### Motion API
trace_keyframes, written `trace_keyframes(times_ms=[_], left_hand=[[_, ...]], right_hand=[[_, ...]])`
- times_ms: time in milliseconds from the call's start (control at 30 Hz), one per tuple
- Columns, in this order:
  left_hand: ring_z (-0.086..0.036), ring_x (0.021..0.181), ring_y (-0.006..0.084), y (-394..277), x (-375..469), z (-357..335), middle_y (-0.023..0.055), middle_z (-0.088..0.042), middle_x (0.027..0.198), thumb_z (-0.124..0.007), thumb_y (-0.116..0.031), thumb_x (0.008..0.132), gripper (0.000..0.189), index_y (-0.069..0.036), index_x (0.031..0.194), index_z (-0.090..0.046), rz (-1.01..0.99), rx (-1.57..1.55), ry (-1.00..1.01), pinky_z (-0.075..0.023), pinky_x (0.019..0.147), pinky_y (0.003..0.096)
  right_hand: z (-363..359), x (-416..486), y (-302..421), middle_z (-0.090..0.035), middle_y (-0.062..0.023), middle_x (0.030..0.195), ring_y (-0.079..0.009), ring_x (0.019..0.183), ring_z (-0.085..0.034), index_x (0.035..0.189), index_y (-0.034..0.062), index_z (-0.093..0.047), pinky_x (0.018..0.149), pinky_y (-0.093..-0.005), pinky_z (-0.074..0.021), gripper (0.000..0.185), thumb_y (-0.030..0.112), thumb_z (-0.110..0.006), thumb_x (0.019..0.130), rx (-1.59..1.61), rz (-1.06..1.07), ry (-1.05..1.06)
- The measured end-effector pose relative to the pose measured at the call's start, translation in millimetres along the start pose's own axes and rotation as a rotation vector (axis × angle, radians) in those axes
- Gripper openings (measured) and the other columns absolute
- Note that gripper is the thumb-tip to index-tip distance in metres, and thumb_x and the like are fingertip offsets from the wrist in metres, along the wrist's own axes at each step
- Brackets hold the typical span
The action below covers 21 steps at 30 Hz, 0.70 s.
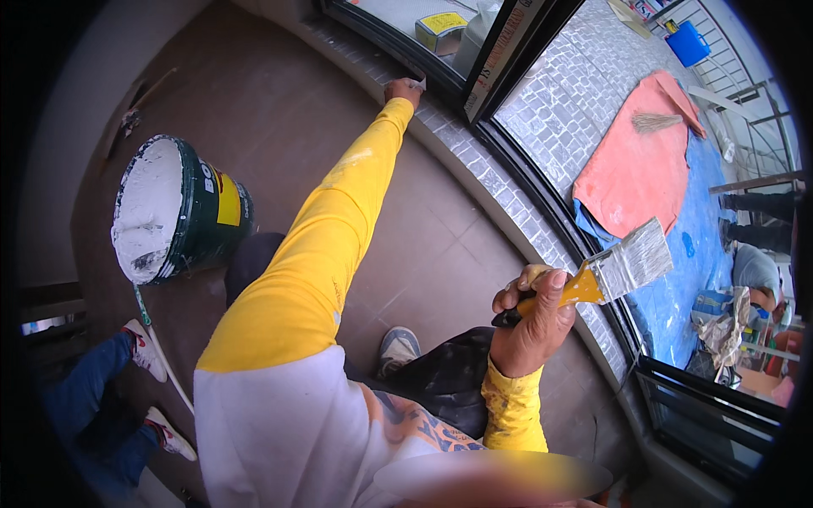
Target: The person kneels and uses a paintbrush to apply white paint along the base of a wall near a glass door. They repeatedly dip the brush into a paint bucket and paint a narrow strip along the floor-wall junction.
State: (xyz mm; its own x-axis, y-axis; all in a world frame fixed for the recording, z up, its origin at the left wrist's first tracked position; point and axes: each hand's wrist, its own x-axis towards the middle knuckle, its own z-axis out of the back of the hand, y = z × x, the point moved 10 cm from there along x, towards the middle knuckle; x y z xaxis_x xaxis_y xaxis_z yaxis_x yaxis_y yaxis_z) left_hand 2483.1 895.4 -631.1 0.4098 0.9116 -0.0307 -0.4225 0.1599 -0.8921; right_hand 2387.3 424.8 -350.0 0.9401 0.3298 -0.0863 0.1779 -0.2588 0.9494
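Observation:
My right hand (533, 324) grips a flat paintbrush (587, 284) by its yellow and black handle. Its wide bristles are coated in pale paint and point up and away to the right. Far out in front, my left hand (403, 93) reaches down to the stone-tiled sill (438, 124) beside the black window frame (438, 66). A small pale flat piece (420, 83) is pinched in its fingers; what it is cannot be made out. Yellow sleeves cover both arms.
A dark green bucket (213, 219) with white coating stands on the brown tiled floor (438, 247) at left. Another person's shoes (147, 355) are at lower left. Beyond the frame lie a blue tarp (673, 298), a salmon-coloured sheet (629, 165) and a whisk broom (654, 122); another person crouches there.

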Motion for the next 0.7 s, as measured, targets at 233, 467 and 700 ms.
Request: trace_keyframes(times_ms=[233,467,700], left_hand=[[-0.067,0.081,0.0241,45,-22,-56,0.0096,-0.069,0.090,-0.066,-0.002,0.079,0.013,-0.002,0.091,-0.066,0.357,-0.801,-0.041,-0.0530,0.075,0.0339],[-0.065,0.097,0.0350,40,-25,-21,0.0160,-0.069,0.099,-0.072,-0.007,0.074,0.024,-0.003,0.097,-0.066,0.085,-0.136,-0.373,-0.0505,0.089,0.0416],[-0.066,0.097,0.0250,21,-23,-27,0.0182,-0.069,0.101,-0.078,-0.010,0.070,0.038,0.000,0.105,-0.067,0.031,-0.364,-0.088,-0.0507,0.089,0.0331]], right_hand=[[-3,1,0,-0.053,-0.0068,0.076,-0.0139,0.054,-0.051,0.086,0.0051,-0.052,0.048,-0.0276,-0.0438,0.033,0.036,-0.062,0.094,-0.011,-0.004,-0.001],[-4,0,0,-0.053,-0.0067,0.075,-0.0142,0.055,-0.051,0.087,0.0056,-0.051,0.048,-0.0278,-0.0436,0.033,0.036,-0.062,0.094,-0.023,-0.009,-0.007],[-1,-3,1,-0.053,-0.0060,0.075,-0.0121,0.054,-0.051,0.084,0.0083,-0.049,0.046,-0.0256,-0.0430,0.034,0.039,-0.059,0.095,-0.055,-0.010,-0.029]])
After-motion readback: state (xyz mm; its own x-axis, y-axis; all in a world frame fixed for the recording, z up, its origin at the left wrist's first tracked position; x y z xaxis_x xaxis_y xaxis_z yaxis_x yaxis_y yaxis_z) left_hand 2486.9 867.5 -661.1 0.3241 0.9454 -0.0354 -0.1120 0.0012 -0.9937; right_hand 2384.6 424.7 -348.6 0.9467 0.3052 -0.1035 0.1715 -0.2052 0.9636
